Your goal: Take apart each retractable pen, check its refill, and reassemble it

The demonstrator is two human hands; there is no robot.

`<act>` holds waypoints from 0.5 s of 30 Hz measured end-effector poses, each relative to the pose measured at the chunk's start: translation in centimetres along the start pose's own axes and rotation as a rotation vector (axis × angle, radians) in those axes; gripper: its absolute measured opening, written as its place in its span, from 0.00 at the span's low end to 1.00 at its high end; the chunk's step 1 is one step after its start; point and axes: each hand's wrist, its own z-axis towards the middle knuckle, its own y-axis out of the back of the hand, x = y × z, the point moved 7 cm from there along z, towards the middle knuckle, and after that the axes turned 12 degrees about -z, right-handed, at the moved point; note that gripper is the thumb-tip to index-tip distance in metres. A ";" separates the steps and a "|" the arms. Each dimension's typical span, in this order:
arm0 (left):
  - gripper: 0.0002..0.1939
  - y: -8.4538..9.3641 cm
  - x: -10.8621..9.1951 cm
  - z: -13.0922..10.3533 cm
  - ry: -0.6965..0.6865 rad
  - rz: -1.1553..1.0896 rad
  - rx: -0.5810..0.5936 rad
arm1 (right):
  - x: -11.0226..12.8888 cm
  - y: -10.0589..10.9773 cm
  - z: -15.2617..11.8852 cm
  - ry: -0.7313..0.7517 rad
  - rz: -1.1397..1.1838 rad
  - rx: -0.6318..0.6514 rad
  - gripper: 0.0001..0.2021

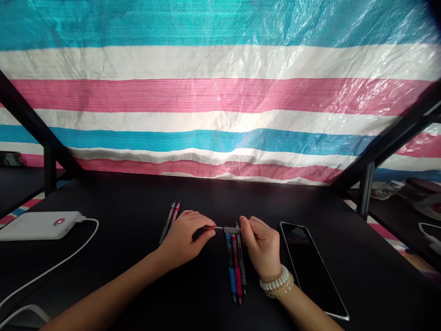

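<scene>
A pen in grey is held level between my two hands. My left hand pinches its thin dark end between thumb and forefinger. The grey grip end runs into my closed right hand, which wears a white beaded bracelet. Whether the pen's parts are joined or separate I cannot tell. Just below it, a blue pen, a pink pen and a dark grey pen lie side by side on the table. Behind my left hand rest a grey pen and a red-tipped pen, partly hidden.
On the black table, a phone lies right of my right hand. At far left sits a white power bank with a white cable. A striped plastic sheet hangs behind, between black frame bars.
</scene>
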 end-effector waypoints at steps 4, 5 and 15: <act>0.04 0.5 -0.3 0.0 -0.082 0.034 -0.071 | -0.3 -0.3 0.0 -0.018 0.019 0.016 0.26; 0.04 0.6 -0.5 -0.1 -0.115 0.063 -0.093 | -0.4 -0.4 0.0 -0.034 0.024 0.026 0.27; 0.08 1.0 -1.7 -0.1 -0.191 0.184 -0.170 | -2.0 -1.5 -0.2 -0.261 0.144 0.154 0.28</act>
